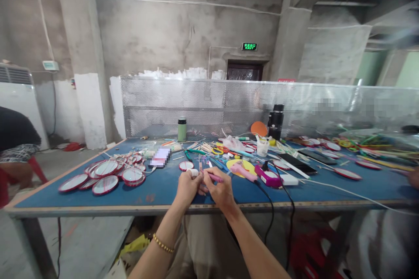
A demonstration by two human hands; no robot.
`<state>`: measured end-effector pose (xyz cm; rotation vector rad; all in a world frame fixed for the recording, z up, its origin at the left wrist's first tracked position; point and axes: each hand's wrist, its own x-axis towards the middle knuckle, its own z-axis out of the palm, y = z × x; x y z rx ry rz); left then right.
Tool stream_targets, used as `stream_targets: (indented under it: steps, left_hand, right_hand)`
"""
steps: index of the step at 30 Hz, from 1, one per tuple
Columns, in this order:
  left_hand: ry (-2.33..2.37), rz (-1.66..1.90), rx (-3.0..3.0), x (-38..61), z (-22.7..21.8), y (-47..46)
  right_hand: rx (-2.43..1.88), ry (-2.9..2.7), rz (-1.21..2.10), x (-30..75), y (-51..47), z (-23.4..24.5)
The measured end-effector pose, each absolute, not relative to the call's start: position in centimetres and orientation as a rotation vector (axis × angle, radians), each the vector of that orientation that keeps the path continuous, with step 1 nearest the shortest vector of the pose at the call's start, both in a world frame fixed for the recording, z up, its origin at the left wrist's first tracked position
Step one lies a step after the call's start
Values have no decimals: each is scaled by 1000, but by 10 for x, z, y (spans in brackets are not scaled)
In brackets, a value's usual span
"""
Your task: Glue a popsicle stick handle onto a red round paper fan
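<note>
My left hand [187, 188] is closed near the table's front edge, with a white band [192, 173] around one finger. Its fingertips pinch something small that I cannot make out. Beside it, my right hand [221, 192] is closed around a pink pen-like tool [215, 177]. The fingertips of both hands meet, and a thin, pale brownish strip [200, 162] sticks up between them; which hand grips it is unclear. Just beyond my left hand lies a small round white disc with a red rim [186, 165].
Red-rimmed discs [105, 185] are piled at left, near a phone [161, 157]. A green bottle [182, 130] and black flask [276, 122] stand at the back. A pink glue gun [242, 169], purple power strip [270, 177] and cables lie right. A person [19, 139] sits far left.
</note>
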<state>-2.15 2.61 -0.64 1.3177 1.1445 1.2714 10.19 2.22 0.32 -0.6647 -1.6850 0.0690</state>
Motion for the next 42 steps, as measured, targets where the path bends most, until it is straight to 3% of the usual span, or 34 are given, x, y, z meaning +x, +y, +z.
stream_targets:
  steps: [42]
  left_hand:
    - [1070, 1353, 1338, -22, -9, 28]
  right_hand:
    - [-703, -1643, -14, 102, 24, 1]
